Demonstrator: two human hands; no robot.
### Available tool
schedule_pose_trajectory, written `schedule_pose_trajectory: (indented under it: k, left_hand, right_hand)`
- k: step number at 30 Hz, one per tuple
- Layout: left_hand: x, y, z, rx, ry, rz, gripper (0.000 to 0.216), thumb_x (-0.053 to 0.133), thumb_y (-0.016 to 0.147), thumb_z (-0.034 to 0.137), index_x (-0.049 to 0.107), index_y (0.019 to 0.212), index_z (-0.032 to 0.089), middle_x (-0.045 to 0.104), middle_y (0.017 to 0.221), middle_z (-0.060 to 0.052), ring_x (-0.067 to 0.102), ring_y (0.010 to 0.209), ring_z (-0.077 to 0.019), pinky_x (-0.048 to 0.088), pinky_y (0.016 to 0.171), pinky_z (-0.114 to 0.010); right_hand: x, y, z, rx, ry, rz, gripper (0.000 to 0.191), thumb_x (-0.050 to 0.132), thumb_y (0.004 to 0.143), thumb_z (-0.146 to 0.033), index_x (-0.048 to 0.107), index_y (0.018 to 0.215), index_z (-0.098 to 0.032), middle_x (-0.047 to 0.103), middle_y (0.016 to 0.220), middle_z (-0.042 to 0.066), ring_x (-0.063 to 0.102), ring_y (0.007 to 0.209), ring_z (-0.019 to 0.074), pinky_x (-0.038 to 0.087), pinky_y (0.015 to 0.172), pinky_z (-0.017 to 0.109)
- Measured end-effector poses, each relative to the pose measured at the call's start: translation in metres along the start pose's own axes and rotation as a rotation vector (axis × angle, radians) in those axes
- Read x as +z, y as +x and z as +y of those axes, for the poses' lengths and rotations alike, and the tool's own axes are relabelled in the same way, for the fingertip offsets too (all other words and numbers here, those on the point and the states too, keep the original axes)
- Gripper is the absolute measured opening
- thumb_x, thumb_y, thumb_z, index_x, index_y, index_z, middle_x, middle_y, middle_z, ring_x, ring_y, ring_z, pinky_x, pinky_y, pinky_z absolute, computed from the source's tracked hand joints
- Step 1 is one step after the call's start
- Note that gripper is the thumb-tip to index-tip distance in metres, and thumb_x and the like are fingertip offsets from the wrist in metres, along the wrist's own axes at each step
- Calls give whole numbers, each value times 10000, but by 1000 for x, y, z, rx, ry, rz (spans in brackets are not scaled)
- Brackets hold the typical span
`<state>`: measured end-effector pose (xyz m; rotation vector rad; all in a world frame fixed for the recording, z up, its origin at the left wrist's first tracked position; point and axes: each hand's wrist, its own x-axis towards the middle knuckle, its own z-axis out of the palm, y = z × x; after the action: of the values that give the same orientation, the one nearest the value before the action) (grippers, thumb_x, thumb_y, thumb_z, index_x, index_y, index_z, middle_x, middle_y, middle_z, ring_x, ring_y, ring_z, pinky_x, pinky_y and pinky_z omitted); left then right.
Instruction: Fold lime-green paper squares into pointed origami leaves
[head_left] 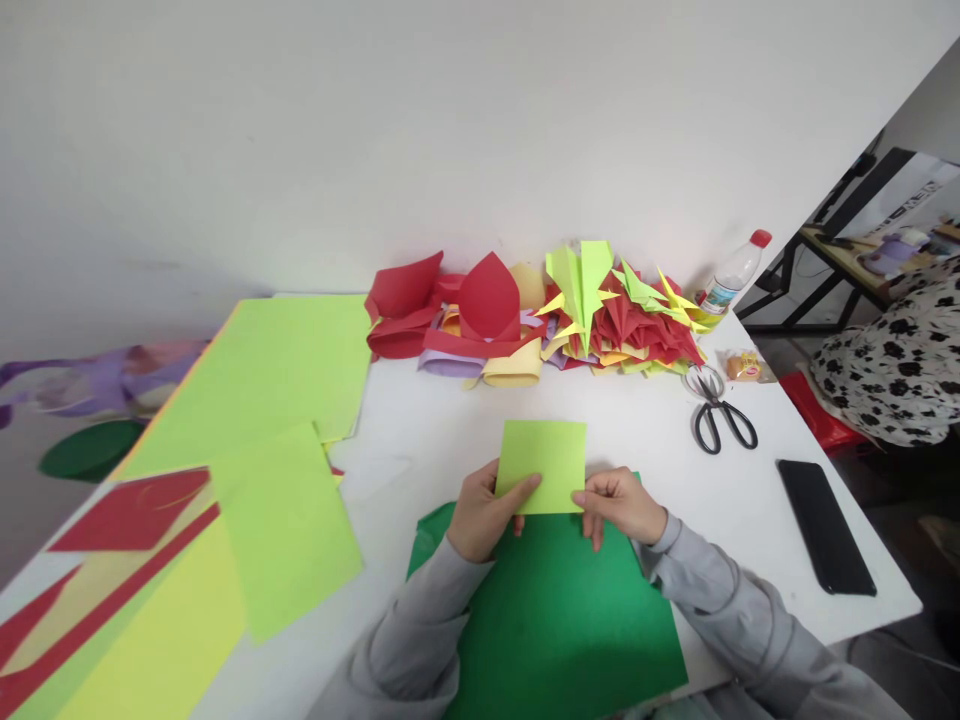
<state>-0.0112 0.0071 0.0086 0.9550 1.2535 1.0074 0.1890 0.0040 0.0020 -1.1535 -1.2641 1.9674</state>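
A small lime-green square of paper [542,460] is held up between my two hands, above a large dark green sheet [562,610]. My left hand [484,508] pinches its lower left part, the thumb lying across the front. At the lower right corner my right hand [619,502] grips the paper between thumb and fingers. The fingers behind the square are partly hidden. Both forearms, in grey sleeves, reach in over the green sheet.
Left lie lime-green sheets [292,360], another lime sheet [289,530] and red paper [135,510]. Along the wall sit rolled red paper shapes [489,300] and a pile of folded paper pieces [622,320]. Scissors [718,405], a bottle [731,275], a wrapped snack [744,367] and a phone [825,525] are right.
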Motion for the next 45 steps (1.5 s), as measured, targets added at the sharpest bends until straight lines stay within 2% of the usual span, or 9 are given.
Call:
schedule_pose_trajectory:
  k: [11, 16, 19, 22, 25, 30, 34, 39, 45]
  left_hand:
    - [0, 0, 1, -9, -179, -36, 387, 807, 591, 416, 611, 754, 125, 565, 481, 47, 441, 284, -76, 358, 251, -190]
    - [-5, -1, 3, -46, -337, -144, 463, 649, 677, 605, 648, 749, 148, 594, 505, -12, 517, 338, -142, 427, 281, -254]
    - [-6, -2, 2, -46, -484, -215, 406, 686, 682, 501, 680, 923, 174, 708, 752, -69, 655, 561, -208, 540, 450, -292]
    - [-4, -3, 2, -46, -604, -248, 598, 785, 633, 301, 586, 1197, 301, 675, 1136, -50, 675, 886, -262, 572, 729, -377]
    - [-3, -1, 1, -17, -552, -299, 442, 789, 654, 362, 669, 1074, 297, 571, 1311, -53, 595, 1087, -313, 542, 820, -419]
    - [-4, 2, -6, 112, -457, -230, 314, 866, 515, 387, 681, 573, 141, 708, 984, -114, 650, 928, -264, 537, 822, -337]
    - [-5, -1, -8, -20, -418, -171, 345, 859, 554, 282, 707, 834, 149, 726, 739, -67, 678, 645, -215, 570, 650, -352]
    - [-3, -4, -8, -46, -302, -99, 441, 842, 573, 321, 662, 918, 112, 736, 806, -91, 678, 649, -229, 569, 608, -348]
    - [0, -3, -8, 32, -118, -14, 465, 815, 577, 409, 668, 900, 111, 730, 812, -84, 654, 640, -215, 544, 581, -316]
  right_hand:
    - [1, 2, 2, -26, 4, 13, 511, 677, 664, -638, 511, 616, -157, 622, 478, -20, 547, 325, 92, 399, 321, 181]
    - [-3, 2, 3, -18, 109, -64, 485, 715, 667, -586, 502, 621, -154, 629, 479, -20, 546, 321, 91, 403, 313, 174]
    - [-5, 0, 5, 53, 218, -196, 486, 753, 635, -569, 502, 637, -153, 619, 452, -28, 512, 285, 88, 391, 285, 172]
    - [-7, -2, 6, 139, 281, -316, 466, 774, 630, -534, 515, 656, -148, 604, 427, -37, 478, 257, 81, 378, 266, 163]
    - [-8, -4, 5, 193, 276, -396, 429, 780, 649, -484, 526, 634, -138, 606, 426, -27, 474, 254, 77, 377, 264, 155]
    - [-10, -4, 5, 170, 300, -388, 418, 768, 668, -485, 565, 646, -121, 614, 438, -10, 489, 260, 90, 383, 257, 165]
    - [-11, 2, 11, 51, 308, -244, 454, 758, 668, -531, 597, 697, -106, 646, 494, 22, 564, 329, 118, 429, 293, 180]
    - [-7, 6, 12, -129, 302, -66, 564, 565, 759, -689, 609, 792, -128, 651, 564, 8, 624, 441, 123, 518, 411, 221]
    - [-2, 2, 6, -104, 124, -101, 430, 797, 634, -485, 636, 817, -130, 658, 620, -11, 618, 483, 111, 536, 456, 229]
